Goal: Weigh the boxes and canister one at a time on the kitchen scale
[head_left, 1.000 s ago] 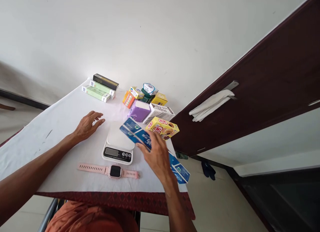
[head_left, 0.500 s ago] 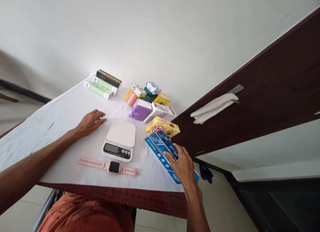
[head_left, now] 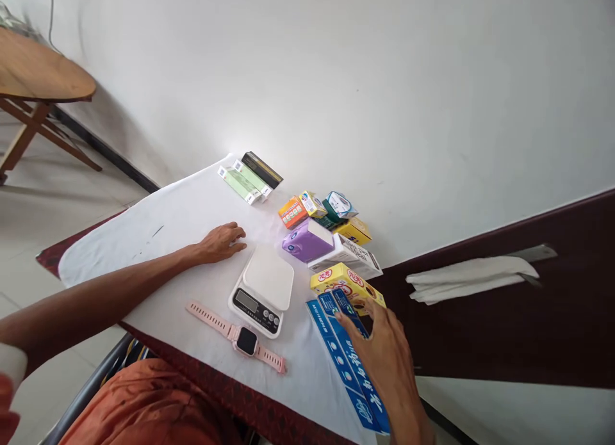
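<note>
- Head view, item one: two long blue boxes (head_left: 346, 363), stacked and lying flat to the right of the scale (head_left: 263, 290). Their far ends are just beside a yellow box (head_left: 346, 282), and their near ends reach the corner of the white tablecloth (head_left: 182, 208).
- Risk, as we judge it: the lower blue box looks to run past the cloth's corner. A push or drag toward us from the hand on top could tip the pair off the table.
- Second risk: a nudge away from us would drive the boxes into the yellow box and the white carton (head_left: 348, 256) behind it, shifting that crowded group.
- Right hand (head_left: 387, 355): right of the scale, over the blue boxes. Its fingers (head_left: 354, 323) are nearly straight, slightly spread and laid flat on the upper box. We see no clasp round it.
- Left hand (head_left: 221, 242): left of the scale, palm down on the cloth, fingers loosely extended, holding nothing.
- Also logged: a pink watch (head_left: 245, 339) in front of the scale, a purple box (head_left: 307, 240) behind it, and green and black long boxes (head_left: 250, 176) well behind it.
</note>
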